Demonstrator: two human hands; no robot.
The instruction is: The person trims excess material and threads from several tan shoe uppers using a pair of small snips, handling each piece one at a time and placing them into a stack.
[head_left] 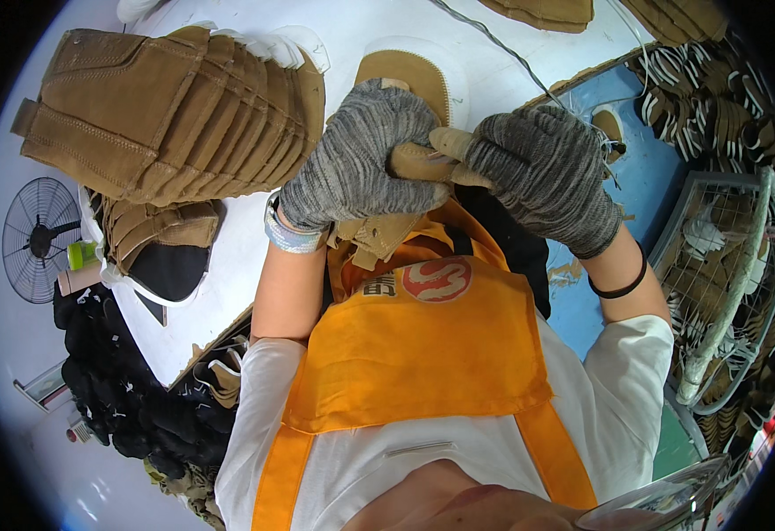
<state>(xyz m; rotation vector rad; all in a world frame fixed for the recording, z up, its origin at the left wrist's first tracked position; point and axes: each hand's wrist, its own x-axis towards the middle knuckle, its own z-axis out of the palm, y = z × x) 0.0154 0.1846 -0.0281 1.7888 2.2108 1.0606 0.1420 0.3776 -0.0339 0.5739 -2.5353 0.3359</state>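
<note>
A brown suede shoe upper [416,73] with a stitched toe and a white edge is held over the near side of the white table. My left hand [361,150], in a grey knit glove, is closed round its middle. My right hand [542,173], gloved the same with bare fingertips showing, pinches the upper's opening edge between thumb and fingers. Part of the upper is hidden behind the left glove. Left of my hands lies a thick stack of nested brown uppers [131,115]. Below that stack is a smaller brown bundle [168,232] with a black part and white rims.
More brown pieces [547,11] lie at the table's far edge, near a dark cable [493,40]. A wire basket [715,239] of brown parts stands at right, beside heaped uppers [715,97]. At left are a fan [42,228] and a black pile [131,380] below the white table [175,341].
</note>
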